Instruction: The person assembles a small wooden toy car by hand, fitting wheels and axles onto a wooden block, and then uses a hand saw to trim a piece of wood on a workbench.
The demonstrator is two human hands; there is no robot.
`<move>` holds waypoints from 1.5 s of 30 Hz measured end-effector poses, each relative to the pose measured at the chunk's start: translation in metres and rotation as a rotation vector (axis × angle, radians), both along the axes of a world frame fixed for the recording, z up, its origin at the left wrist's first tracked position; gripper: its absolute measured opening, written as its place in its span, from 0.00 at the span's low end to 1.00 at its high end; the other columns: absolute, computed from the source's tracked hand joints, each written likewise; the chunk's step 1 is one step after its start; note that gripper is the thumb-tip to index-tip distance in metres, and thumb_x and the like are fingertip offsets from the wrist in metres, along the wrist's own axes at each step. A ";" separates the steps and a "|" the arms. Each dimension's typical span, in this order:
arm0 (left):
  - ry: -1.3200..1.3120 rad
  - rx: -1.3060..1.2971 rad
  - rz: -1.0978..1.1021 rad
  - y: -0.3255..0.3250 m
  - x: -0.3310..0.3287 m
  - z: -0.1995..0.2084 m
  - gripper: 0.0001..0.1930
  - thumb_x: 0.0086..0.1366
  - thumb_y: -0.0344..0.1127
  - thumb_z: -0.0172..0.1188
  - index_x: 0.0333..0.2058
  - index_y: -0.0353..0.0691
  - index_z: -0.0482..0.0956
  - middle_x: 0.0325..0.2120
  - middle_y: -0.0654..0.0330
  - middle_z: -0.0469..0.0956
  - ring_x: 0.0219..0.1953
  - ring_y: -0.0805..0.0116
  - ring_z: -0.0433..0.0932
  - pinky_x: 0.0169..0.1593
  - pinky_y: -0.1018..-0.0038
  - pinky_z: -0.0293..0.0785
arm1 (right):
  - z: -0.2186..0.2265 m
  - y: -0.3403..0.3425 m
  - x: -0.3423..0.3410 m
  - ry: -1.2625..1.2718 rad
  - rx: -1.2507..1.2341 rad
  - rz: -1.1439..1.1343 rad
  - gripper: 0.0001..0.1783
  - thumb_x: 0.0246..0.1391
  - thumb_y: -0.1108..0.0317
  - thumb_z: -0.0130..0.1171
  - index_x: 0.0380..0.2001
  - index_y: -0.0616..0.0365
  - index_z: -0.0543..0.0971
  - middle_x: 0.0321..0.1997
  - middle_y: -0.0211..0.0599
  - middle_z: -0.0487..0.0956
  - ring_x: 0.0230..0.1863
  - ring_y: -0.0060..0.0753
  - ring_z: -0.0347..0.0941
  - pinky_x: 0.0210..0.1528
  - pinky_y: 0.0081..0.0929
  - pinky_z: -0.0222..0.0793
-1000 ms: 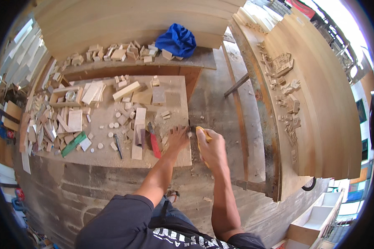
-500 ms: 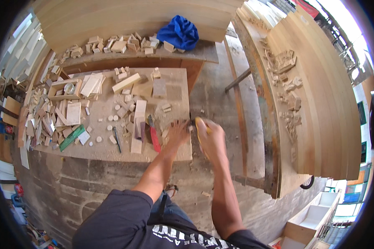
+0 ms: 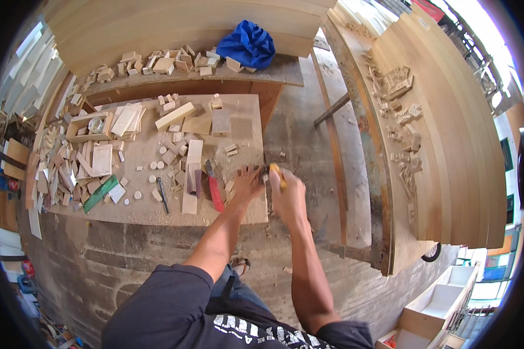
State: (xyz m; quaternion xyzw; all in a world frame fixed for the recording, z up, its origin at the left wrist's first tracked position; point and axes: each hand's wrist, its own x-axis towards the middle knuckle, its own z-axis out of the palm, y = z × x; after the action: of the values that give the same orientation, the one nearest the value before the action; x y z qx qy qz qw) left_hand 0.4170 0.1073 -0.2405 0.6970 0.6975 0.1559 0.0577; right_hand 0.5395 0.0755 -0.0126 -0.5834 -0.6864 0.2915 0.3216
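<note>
My left hand (image 3: pixel 248 184) lies palm down on the right edge of the wooden worktable (image 3: pixel 151 216), its fingers spread. A small pale piece of wood (image 3: pixel 265 178) shows at its fingertips, partly covered. Just beyond that edge my right hand (image 3: pixel 290 196) is wrapped round the yellow handle of a saw (image 3: pixel 275 168). Only a thin dark part of its blade shows by the table edge. Left of my left hand lies a red-handled tool (image 3: pixel 215 192) with a dark blade. Farther left are a long pale wood strip (image 3: pixel 192 177) and a slim dark tool (image 3: pixel 163 195).
Offcuts (image 3: pixel 58 168), a small wooden box (image 3: pixel 90 126) and a green strip (image 3: pixel 100 193) crowd the table's left half. A bench behind holds wood blocks (image 3: pixel 164 65) and a blue cloth bag (image 3: pixel 247 45). At right, large boards (image 3: pixel 448 145) lean along another bench. A metal bar (image 3: pixel 332 109) juts out.
My right hand, with the yellow handle, has shifted a little left toward the table edge. My left hand keeps its place on the table.
</note>
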 end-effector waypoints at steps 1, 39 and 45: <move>0.039 0.021 0.034 0.002 -0.004 -0.001 0.29 0.59 0.50 0.56 0.61 0.59 0.72 0.52 0.60 0.72 0.53 0.56 0.69 0.50 0.52 0.63 | 0.017 -0.013 0.001 0.064 -0.034 -0.013 0.18 0.68 0.61 0.54 0.42 0.69 0.80 0.20 0.38 0.75 0.12 0.24 0.67 0.17 0.30 0.63; 0.010 -0.170 -0.027 0.005 0.002 0.014 0.36 0.56 0.58 0.59 0.64 0.60 0.69 0.59 0.57 0.68 0.62 0.50 0.65 0.58 0.44 0.59 | -0.050 0.027 -0.005 0.117 -0.053 -0.119 0.18 0.66 0.62 0.54 0.46 0.69 0.81 0.20 0.35 0.76 0.12 0.23 0.68 0.14 0.29 0.64; 0.047 -0.078 0.050 0.002 -0.003 -0.013 0.35 0.56 0.58 0.60 0.63 0.60 0.70 0.57 0.57 0.69 0.61 0.50 0.66 0.57 0.45 0.60 | 0.085 -0.048 0.010 0.154 -0.346 -0.114 0.18 0.65 0.63 0.55 0.46 0.71 0.80 0.28 0.50 0.80 0.23 0.40 0.75 0.29 0.34 0.70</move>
State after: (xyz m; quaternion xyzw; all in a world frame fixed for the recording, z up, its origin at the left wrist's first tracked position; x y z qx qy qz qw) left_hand 0.4138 0.1091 -0.2537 0.6801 0.7214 0.1134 0.0646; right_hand 0.5495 0.0272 0.0727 -0.6438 -0.5655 0.4302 0.2839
